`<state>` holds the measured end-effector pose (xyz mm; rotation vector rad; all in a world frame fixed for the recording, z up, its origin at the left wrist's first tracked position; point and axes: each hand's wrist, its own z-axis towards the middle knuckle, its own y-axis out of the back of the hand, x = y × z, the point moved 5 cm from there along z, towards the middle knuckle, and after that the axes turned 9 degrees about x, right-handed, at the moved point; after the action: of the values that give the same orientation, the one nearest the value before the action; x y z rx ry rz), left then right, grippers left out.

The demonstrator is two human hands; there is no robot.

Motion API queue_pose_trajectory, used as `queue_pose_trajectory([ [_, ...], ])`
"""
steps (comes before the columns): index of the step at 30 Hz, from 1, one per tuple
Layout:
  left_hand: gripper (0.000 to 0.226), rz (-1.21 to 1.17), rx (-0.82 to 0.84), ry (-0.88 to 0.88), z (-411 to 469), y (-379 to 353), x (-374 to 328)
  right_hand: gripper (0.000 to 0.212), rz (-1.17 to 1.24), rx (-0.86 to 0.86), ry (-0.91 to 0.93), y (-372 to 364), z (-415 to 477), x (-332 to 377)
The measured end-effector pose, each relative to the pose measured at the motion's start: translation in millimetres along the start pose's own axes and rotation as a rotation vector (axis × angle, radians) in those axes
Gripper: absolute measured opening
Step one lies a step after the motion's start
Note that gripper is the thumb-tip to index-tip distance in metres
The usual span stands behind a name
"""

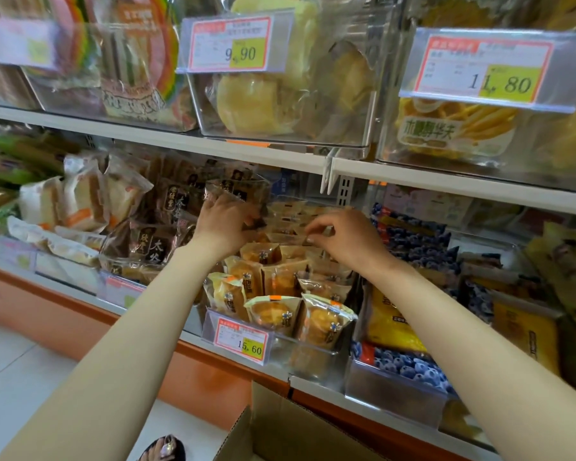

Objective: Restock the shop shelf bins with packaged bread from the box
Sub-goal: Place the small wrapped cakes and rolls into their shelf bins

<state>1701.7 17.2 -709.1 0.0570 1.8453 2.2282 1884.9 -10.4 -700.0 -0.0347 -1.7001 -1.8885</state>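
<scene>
Mid-shelf, left hand (225,224) and right hand (343,237) pinch packets (236,191).

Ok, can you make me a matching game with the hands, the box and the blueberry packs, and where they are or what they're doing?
Things:
1. left hand
2. right hand
3. cardboard box
4. blueberry packs

Matches:
A. below the shelves, flaps open
B. grips a dark-labelled bread pack
C. just right of the 15.60 bin
D. pinches a pale bread pack

Pairs: 1-B, 2-D, 3-A, 4-C.
</scene>
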Motion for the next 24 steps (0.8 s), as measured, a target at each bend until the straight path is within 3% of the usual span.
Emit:
queue_pose_trajectory([
  [5, 0.024, 0.057, -0.012, -0.041, 13, -11, 4, 0.022, 0.001, -0.002, 0.042, 0, 15, 3],
  [12, 0.018, 0.076, -0.063, -0.129, 19, -13, 2, 0.027, -0.083, 0.230, 0.025, -31, 38, 0],
  [19, 0.014, -0.032, -0.090, -0.120, 19, -9, 8, 0.029, -0.020, 0.197, 0.012, -26, 41, -4],
  [24, 0.017, -0.009, 0.044, -0.080, 22, -5, 7, 0.024, -0.108, 0.111, 0.041, -25, 43, 1],
])
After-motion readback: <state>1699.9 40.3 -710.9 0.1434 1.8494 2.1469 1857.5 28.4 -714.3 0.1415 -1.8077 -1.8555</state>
